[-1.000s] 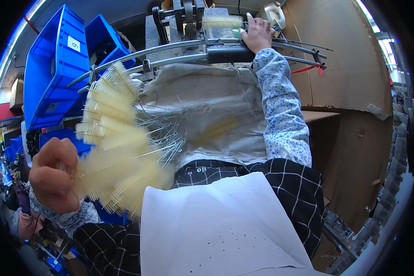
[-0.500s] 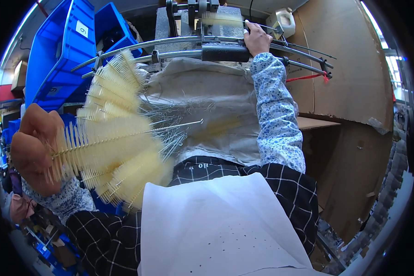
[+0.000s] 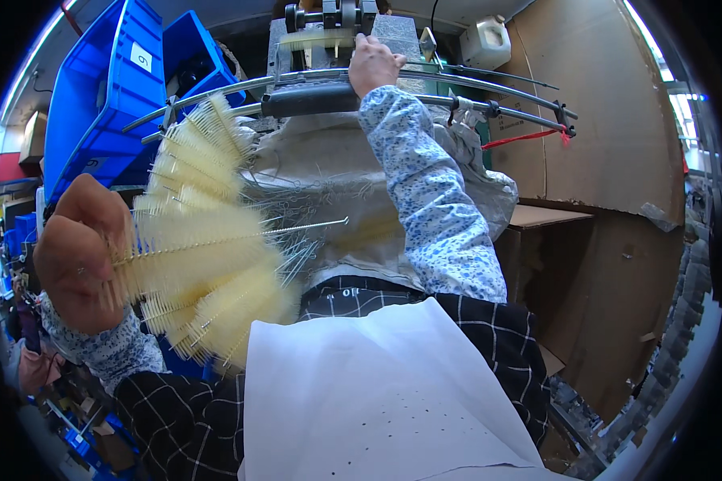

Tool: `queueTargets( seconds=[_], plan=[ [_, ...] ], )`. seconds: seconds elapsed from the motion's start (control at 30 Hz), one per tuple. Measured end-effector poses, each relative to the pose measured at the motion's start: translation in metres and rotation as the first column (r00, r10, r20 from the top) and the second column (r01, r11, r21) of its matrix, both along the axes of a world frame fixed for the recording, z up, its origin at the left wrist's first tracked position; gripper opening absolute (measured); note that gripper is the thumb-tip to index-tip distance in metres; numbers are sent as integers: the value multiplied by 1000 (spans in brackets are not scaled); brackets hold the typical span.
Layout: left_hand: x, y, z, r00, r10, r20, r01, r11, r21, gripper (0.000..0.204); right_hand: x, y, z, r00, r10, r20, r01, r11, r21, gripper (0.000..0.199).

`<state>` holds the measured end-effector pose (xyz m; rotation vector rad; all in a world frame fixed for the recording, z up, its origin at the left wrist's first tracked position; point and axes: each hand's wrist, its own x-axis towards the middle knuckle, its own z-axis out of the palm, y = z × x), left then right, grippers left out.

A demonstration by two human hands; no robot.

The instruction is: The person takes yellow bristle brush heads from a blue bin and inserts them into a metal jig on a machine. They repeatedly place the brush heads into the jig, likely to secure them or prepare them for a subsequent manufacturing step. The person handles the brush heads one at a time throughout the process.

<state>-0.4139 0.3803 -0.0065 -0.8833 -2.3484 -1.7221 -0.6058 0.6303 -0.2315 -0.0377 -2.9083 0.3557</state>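
Note:
At the left, my left hand (image 3: 80, 252) pinches the end of a pale yellow bristle brush (image 3: 208, 244) with a twisted wire stem. The brush lies level above a fanned pile of similar brushes (image 3: 196, 156), whose looped wire ends (image 3: 297, 256) point to the right. My right hand (image 3: 373, 66) reaches forward to the machine (image 3: 337, 16), its fingers curled at the right end of another yellow brush (image 3: 317, 38). Just below that hand, a black cylindrical sleeve (image 3: 311, 99) sits on curved metal rails (image 3: 489, 78). What the right fingers grip is hidden.
Blue bins (image 3: 108, 96) stand at the far left. A large cardboard sheet (image 3: 594, 120) and an opened carton (image 3: 557, 216) flank the right side. A white jug (image 3: 485, 42) is behind the rails. Grey cloth (image 3: 337, 152) covers the lap area; a red strip (image 3: 529, 139) hangs from the rail.
My right hand has moved left along the rails, and the black sleeve and the brush at the machine have shifted left too. My left hand has moved slightly right.

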Motion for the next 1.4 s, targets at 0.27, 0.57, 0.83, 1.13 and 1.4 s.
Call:
queueTargets(
  seconds=[0.27, 0.57, 0.83, 1.13, 1.4],
  plan=[
    [1, 6, 14, 1000, 3, 23, 0, 987, -159, 14, -2, 22, 5, 999, 45, 28, -44, 998, -38, 31],
    [-2, -26, -11, 998, 58, 29, -51, 974, -220, 11, -13, 128, -11, 997, 33, -73, -28, 997, 73, 33],
    [-24, -20, -24, 961, -45, 273, 106, 971, -213, 27, -59, 199, -22, 983, 149, 104, -163, 975, 150, 29],
    [-32, 6, -44, 880, -243, 408, 230, 970, 83, 31, 88, 189, 114, 711, 542, 448, -209, 771, -602, 32],
    [-31, 41, -53, 937, -223, 268, 304, 899, -314, 30, 155, 7, 108, 296, 945, 136, 58, 124, -991, 33]
  ],
)
